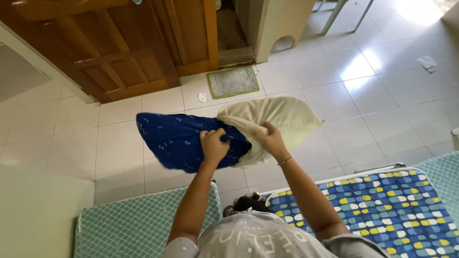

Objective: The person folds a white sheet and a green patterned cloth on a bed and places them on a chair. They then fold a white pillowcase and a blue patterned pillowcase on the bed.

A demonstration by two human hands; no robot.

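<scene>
Centre of frame, held above the pale tiled floor [382, 100]: a cream fabric pillow [282, 119] half inside a dark blue patterned pillowcase [177, 138]. Left hand [213, 145] fisted tight on the pillowcase's open edge. Right hand [270, 139] closed on the pillow where it meets the case. Lower right: mattress in a blue, yellow and white patterned sheet [392, 210]. Lower left: green checked mattress [138, 224]. Upper left: brown wooden door [124, 52]; small green-edged mat [233, 81] beside it.

Open tiled floor [363, 110] lies beyond and to both sides of the raised pillow [277, 119], with a small mat [233, 81] near the wooden door [119, 52]. Below the arms, the green mattress [138, 224] and patterned mattress [392, 210] close in, a narrow gap between them.
</scene>
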